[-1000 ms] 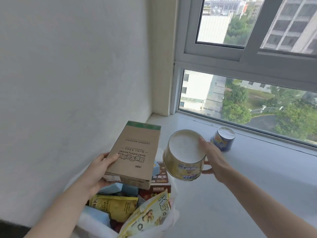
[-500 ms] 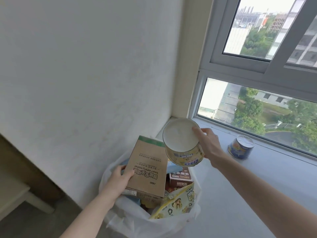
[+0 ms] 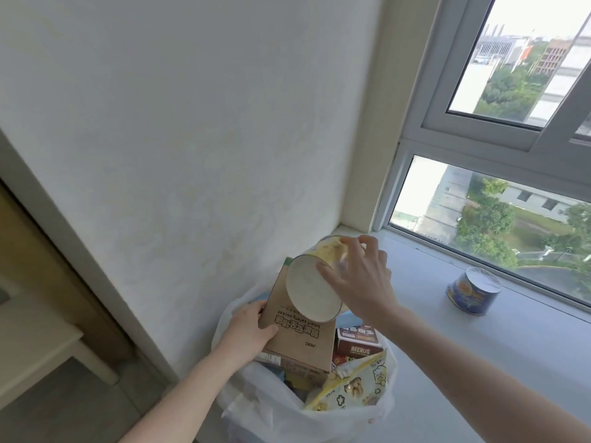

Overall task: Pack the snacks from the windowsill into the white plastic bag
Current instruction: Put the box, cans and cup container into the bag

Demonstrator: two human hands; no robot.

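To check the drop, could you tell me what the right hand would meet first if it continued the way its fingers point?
Probably the brown cardboard box; depth is unclear.

Pale windowsill (image 3: pixel 499 356) is running along under the window. A blue can (image 3: pixel 474 290) is standing upright on it near the back edge, by the glass. White plastic bag (image 3: pixel 256 407), packed with snacks, is sitting at the sill's left end against the wall.
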